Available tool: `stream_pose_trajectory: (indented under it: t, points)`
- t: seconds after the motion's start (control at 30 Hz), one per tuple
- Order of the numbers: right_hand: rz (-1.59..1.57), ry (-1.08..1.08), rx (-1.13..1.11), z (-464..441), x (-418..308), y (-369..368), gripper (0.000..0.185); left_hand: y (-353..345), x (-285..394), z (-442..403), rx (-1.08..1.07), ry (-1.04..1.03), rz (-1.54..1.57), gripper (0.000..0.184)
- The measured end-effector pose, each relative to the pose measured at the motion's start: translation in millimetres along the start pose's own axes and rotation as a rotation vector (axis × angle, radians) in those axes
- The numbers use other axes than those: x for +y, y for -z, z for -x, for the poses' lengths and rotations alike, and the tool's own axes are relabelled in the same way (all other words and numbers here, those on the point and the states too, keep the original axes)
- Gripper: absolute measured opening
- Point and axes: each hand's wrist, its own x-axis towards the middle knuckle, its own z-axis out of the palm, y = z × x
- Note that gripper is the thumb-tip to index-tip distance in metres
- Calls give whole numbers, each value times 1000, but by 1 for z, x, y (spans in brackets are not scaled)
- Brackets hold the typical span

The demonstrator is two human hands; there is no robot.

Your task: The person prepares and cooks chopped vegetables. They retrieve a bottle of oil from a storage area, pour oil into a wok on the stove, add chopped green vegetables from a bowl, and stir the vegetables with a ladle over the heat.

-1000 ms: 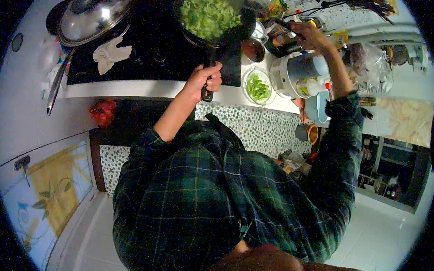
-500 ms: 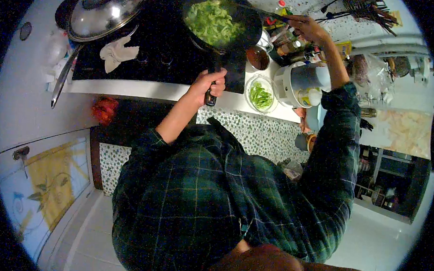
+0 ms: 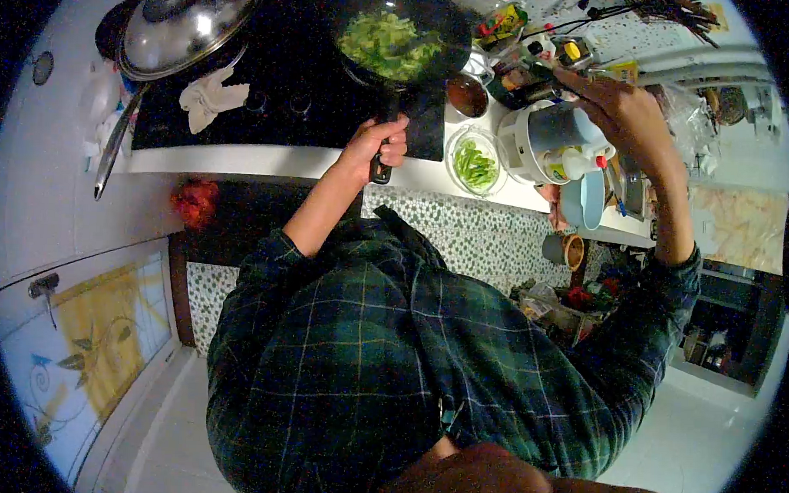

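Note:
My left hand [image 3: 376, 148] is wrapped round the black handle of a dark wok [image 3: 449, 53] on the stove. Chopped green vegetables [image 3: 388, 46] lie inside the wok. Right of the wok, above the counter, is my right hand [image 3: 621, 111], its fingers drawn together near several bottles [image 3: 540, 50]. A dark shape shows by its fingertips, too unclear to name. Close by stand a glass bowl [image 3: 452, 166] of sliced green vegetable [image 3: 475, 167], a bowl of reddish-brown contents [image 3: 467, 96] and a white appliance [image 3: 518, 146].
A large pan with a domed metal lid [image 3: 189, 31] occupies the stove's left side, its long handle [image 3: 115, 150] jutting over the front edge. A crumpled cloth [image 3: 213, 99] lies on the black cooktop [image 3: 288, 60]. Farther right is a light-blue container [image 3: 583, 201].
My right hand has moved right and nearer to me, away from the wok. The dark handle it held over the wok no longer reaches across. My left hand stays on the wok handle.

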Motion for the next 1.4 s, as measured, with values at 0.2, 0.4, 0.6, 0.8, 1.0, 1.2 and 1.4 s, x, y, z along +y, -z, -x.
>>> stream_pose_trajectory:
  t: [0.2, 0.4, 0.6, 0.8, 1.0, 1.2, 1.4]
  points:
    - [-117, -160, -27, -12, -40, -64, 45, -11, 0, 4, 68, -39, -104, 13]
    - [-297, -387, 178, -25, -50, -100, 43, -7, 3, 2, 42, -27, -62, 16]
    - [-219, -397, 232, -42, -84, -168, 47, -3, -3, -1, 46, -48, -116, 23]
    - [-369, -499, 132, 35, -100, -161, 48, -9, -2, 1, 75, -52, -105, 25]
    - [-803, -658, 546, 66, -135, -201, 40, -13, -5, -1, 71, -42, -77, 22]
    - [-1408, -884, 330, 69, -178, -274, 27, -3, -5, -4, 70, -39, -69, 12]
    - [-1943, -829, 414, -19, -200, -226, 27, -41, -3, 11, 340, -92, -272, 16]
